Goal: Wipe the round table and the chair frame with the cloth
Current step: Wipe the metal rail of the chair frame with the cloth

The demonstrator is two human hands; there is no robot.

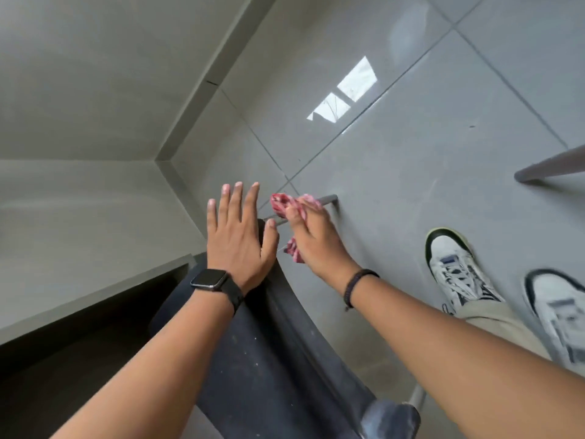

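A dark chair (269, 343) lies tipped below me, its black seat running from the bottom centre up to my hands. My left hand (237, 239), with a black watch on the wrist, rests flat and spread on the chair's upper edge. My right hand (313, 242) grips a pink-red cloth (286, 205) and presses it around a thin grey metal leg (327, 199) of the chair frame, just right of my left hand. The round table is not in view.
Glossy grey floor tiles (411, 137) fill the right and top. A grey wall and skirting corner (164, 160) stand at left. My two white sneakers (456, 264) are at right. Another grey leg (550, 166) enters from the right edge.
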